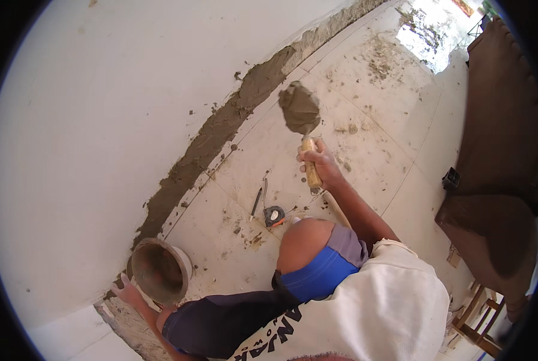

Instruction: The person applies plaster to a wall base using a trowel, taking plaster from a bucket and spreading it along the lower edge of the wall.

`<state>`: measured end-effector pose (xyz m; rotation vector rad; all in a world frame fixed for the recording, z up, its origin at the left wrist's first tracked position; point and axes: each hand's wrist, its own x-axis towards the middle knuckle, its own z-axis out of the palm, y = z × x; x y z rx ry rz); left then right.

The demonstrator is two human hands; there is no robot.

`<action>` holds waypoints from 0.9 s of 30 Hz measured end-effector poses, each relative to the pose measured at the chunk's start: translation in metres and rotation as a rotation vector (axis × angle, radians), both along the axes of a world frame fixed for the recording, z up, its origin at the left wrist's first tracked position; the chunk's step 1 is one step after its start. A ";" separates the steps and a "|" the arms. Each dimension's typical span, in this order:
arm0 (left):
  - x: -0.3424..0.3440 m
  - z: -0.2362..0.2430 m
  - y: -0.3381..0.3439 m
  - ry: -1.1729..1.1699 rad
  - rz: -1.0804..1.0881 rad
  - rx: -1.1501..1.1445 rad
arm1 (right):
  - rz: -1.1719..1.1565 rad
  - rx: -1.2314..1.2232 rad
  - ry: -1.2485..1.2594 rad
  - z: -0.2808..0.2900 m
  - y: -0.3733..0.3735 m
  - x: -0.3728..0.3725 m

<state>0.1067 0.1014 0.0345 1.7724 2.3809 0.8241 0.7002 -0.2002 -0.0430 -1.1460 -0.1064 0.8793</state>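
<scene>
My right hand [320,161] is closed around the wooden handle of a trowel [312,172]. A lump of wet grey mortar [300,108] covers the trowel's blade, which is held over the floor near the wall. Beside a mortar-smeared bucket [186,263], my left hand [127,293] has its fingers apart, close to the wall's foot; whether it touches the bucket I cannot tell. Along the base of the white wall runs a band of fresh dark mortar [205,147], with a rougher, paler stretch [335,27] at its far end.
A tape measure [274,215] and a black pencil-like stick [256,203] lie on the tiled floor [395,129] in front of my knee. Mortar crumbs [353,129] are scattered about. A brown sofa [500,120] stands along the right, with a wooden chair-like frame [482,319] below it.
</scene>
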 end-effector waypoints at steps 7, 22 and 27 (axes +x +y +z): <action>0.076 0.085 0.019 0.121 -0.418 0.198 | -0.631 0.074 -0.025 -0.029 0.015 0.099; 0.348 0.202 0.024 0.561 -1.082 0.859 | -0.467 -0.035 -0.246 -0.025 0.217 0.078; 0.395 0.195 0.031 0.595 -1.176 0.950 | -0.629 -0.105 -0.197 -0.067 0.184 0.127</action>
